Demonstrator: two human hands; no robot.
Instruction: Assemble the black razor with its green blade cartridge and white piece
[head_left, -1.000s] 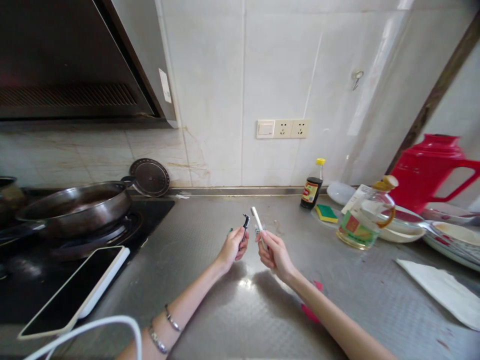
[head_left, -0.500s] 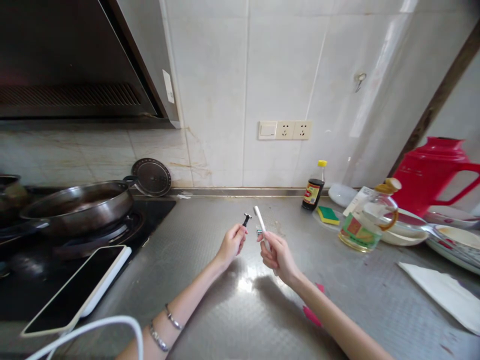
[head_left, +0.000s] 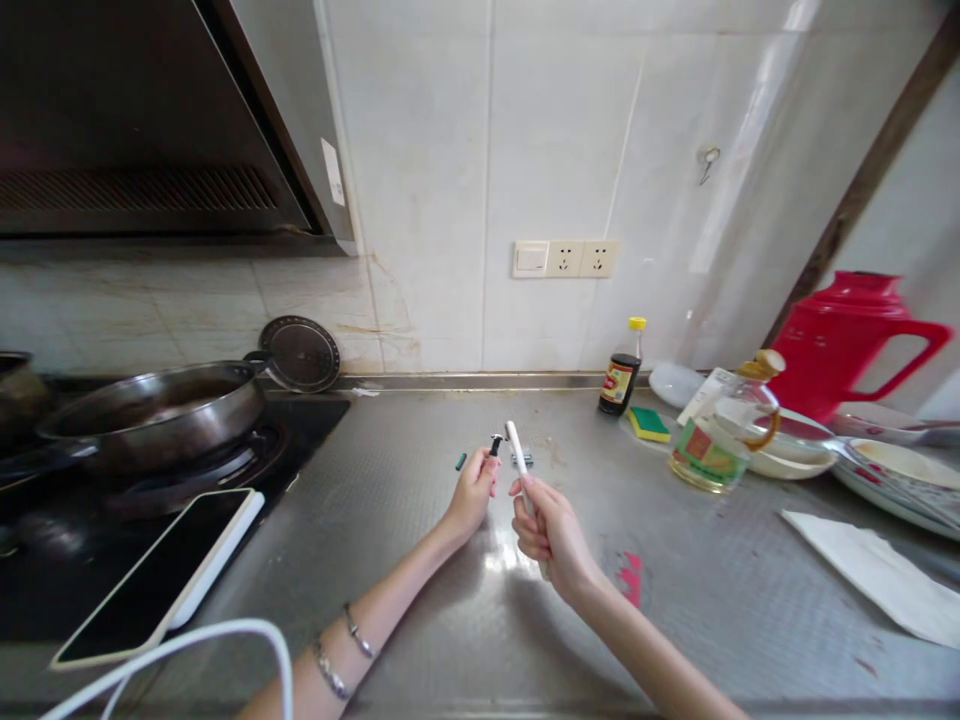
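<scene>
My left hand [head_left: 471, 492] is closed around the black handle of a small razor [head_left: 496, 446], whose T-shaped top sticks up above the fingers. My right hand [head_left: 551, 528] grips a white toothbrush [head_left: 516, 440] by its handle, bristle end up and tilted towards the razor. The two tips are close together; whether they touch I cannot tell. Behind the toothbrush, small silver-and-green pieces [head_left: 528, 460] lie on the steel counter [head_left: 397, 500], partly hidden. A small dark green piece [head_left: 460, 461] rests just left of my left hand.
At left, a pan [head_left: 161, 410] sits on the stove, with a phone [head_left: 154, 580] and white cable [head_left: 255, 628] nearer me. At right stand a sauce bottle [head_left: 619, 378], sponge [head_left: 649, 424], glass oil jug [head_left: 716, 455], red thermos [head_left: 844, 340] and dishes [head_left: 896, 485]. White paper [head_left: 874, 572] lies in front.
The toothbrush and razor tips have come nearer each other. The dark green piece left of my left hand now shows. The view has shifted slightly.
</scene>
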